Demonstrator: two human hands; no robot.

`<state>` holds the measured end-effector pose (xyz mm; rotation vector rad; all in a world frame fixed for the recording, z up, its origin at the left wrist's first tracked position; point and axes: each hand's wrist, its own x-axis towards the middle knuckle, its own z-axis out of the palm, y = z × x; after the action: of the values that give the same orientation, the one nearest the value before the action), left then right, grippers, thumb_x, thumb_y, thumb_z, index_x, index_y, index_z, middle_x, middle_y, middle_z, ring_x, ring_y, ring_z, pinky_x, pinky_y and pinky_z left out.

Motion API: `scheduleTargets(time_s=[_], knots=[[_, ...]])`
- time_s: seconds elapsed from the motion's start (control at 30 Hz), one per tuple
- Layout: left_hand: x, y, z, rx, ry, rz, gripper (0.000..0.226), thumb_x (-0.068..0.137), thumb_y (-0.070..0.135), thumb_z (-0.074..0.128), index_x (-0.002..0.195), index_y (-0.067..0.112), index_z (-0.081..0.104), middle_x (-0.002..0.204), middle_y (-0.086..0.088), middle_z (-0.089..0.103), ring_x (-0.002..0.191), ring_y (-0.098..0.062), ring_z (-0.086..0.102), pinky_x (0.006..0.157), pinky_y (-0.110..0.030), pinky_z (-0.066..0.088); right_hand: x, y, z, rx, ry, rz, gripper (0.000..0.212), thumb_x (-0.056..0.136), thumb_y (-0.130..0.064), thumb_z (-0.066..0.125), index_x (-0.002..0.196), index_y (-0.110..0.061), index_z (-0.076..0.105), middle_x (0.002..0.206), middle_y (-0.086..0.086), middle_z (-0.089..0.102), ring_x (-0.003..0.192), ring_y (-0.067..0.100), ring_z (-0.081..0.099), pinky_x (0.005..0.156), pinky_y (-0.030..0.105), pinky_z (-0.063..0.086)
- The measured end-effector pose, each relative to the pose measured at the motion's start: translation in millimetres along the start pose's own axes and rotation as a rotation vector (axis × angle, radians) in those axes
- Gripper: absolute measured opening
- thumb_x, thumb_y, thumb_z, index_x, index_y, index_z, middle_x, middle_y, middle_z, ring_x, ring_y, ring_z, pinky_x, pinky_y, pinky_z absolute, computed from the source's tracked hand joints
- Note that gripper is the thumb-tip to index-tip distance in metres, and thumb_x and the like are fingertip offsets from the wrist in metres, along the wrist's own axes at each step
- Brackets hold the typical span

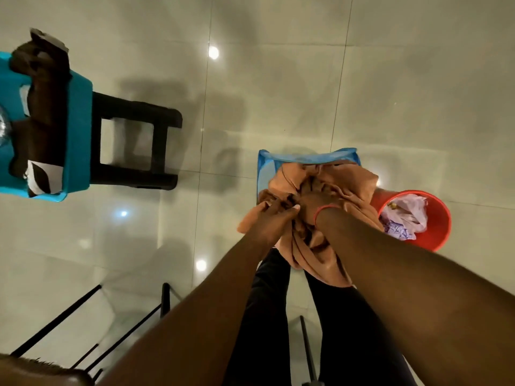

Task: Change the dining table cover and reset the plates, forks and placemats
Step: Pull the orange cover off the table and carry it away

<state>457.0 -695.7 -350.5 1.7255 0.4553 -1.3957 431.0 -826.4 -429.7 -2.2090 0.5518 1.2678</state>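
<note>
The orange-brown table cover is bunched up in a big crumpled ball, right over the open top of a blue mesh laundry basket on the floor. Part of the cloth hangs down toward the person's legs in black trousers. It is soft and full of folds, with some dark creases in the middle.

The left hand grips the near edge of the cloth, with its fingers curled tight around a fold. The right hand pushes into the middle of the bundle (it has an orange band on its wrist), and its fingers are buried in the cloth, so I cannot tell if they are bent or straight.

Just beside the basket, on the right, stands a red bucket with crumpled plastic bags inside. The cloth touches or hangs over the bucket's near rim.

Well apart, on the left, a black stool holds a teal tray with dark brown placemats piled on it.

Thin black chair legs show at the bottom left. The floor is shiny pale tile with spots of light on it.
</note>
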Motion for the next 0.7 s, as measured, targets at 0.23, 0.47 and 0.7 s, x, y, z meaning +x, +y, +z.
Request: scheduleTargets(time_s=[0.23, 0.47, 0.7], knots=[[5.3, -6.8, -23.3, 0.152, 0.052, 0.047, 0.038, 0.099, 0.024, 0.056, 0.136, 0.031, 0.048, 0.108, 0.014, 0.054, 0.103, -0.004, 0.055, 0.074, -0.010, 0.044, -4.1, 17.1, 1.2, 0.063, 0.057, -0.075, 0.039, 0.096, -0.031, 0.052, 0.131, -0.015, 0.056, 0.131, 0.010, 0.060, 0.118, 0.036, 0.056, 0.099, 0.046, 0.044], [-4.8, 3.8, -11.2, 0.314, 0.051, 0.080, 0.059, 0.096, 0.031, 0.060, 0.150, 0.020, 0.039, 0.151, -0.004, 0.043, 0.137, -0.024, 0.043, 0.111, -0.033, 0.035, -49.7, 47.6, 22.3, 0.155, 0.211, -0.097, 0.053, 0.094, -0.012, 0.053, 0.145, -0.011, 0.040, 0.149, 0.016, 0.041, 0.133, 0.035, 0.045, 0.109, 0.041, 0.039], [-12.9, 1.3, -22.1, 0.439, 0.093, 0.072, 0.057, 0.096, 0.027, 0.058, 0.148, 0.015, 0.039, 0.149, -0.008, 0.044, 0.133, -0.027, 0.045, 0.099, -0.027, 0.035, -53.4, 29.4, 10.2, 0.164, 0.179, -0.067, 0.046, 0.094, -0.014, 0.053, 0.139, -0.007, 0.049, 0.143, 0.019, 0.046, 0.128, 0.038, 0.048, 0.108, 0.041, 0.039]])
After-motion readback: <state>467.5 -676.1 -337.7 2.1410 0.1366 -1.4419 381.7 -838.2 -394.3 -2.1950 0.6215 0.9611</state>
